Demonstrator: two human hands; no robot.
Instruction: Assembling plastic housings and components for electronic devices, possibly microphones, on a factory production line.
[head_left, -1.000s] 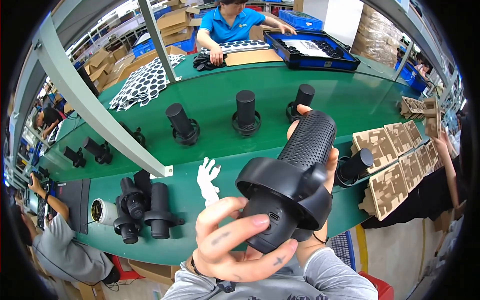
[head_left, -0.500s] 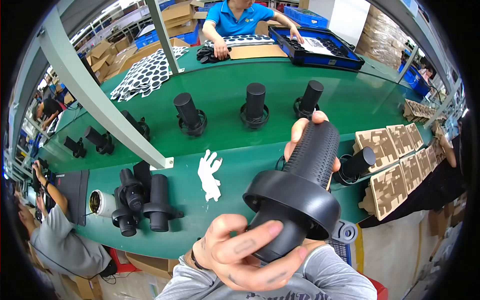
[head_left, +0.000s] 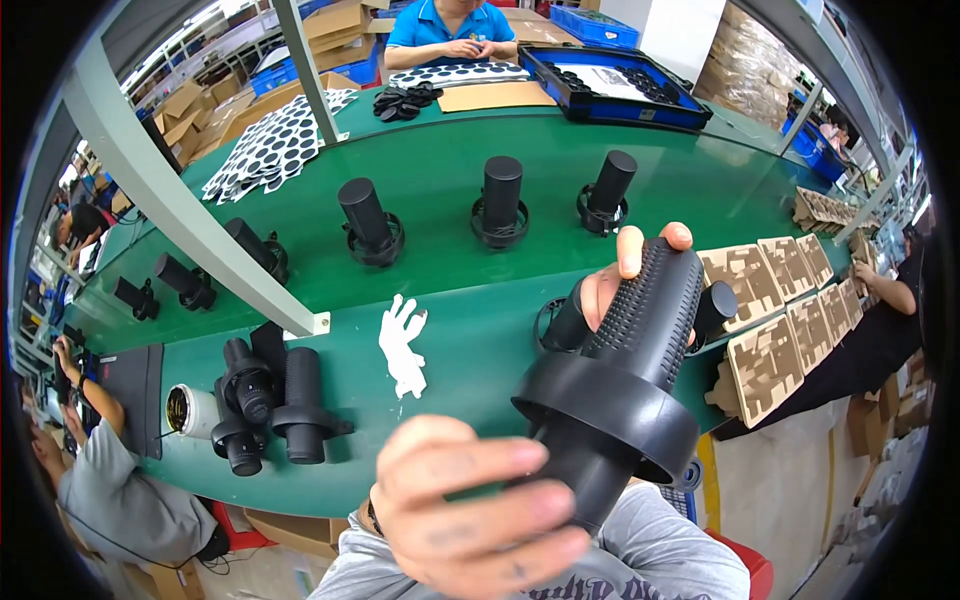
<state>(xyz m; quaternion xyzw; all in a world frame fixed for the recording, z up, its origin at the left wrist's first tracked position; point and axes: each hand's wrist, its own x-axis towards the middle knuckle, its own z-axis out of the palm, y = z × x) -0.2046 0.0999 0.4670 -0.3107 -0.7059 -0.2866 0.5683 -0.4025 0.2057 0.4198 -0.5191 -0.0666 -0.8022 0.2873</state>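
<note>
Black ringed cylinder (head_left: pixel 612 400), right of centre in frame, long axis slanting upper right to lower left. Right hand (head_left: pixel 606 291) grasps upper end; left hand (head_left: pixel 468 500) blurred, nearer lower end, grip unclear.

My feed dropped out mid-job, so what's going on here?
The person's right hand holds a black cylindrical device by its textured end, tilted. The left hand is at the lower end, too blurred to tell whether it grips. A white glove lies on the green bench, with more black devices to its left. Across the bench, a co-worker in blue is behind a dotted sheet.
</note>
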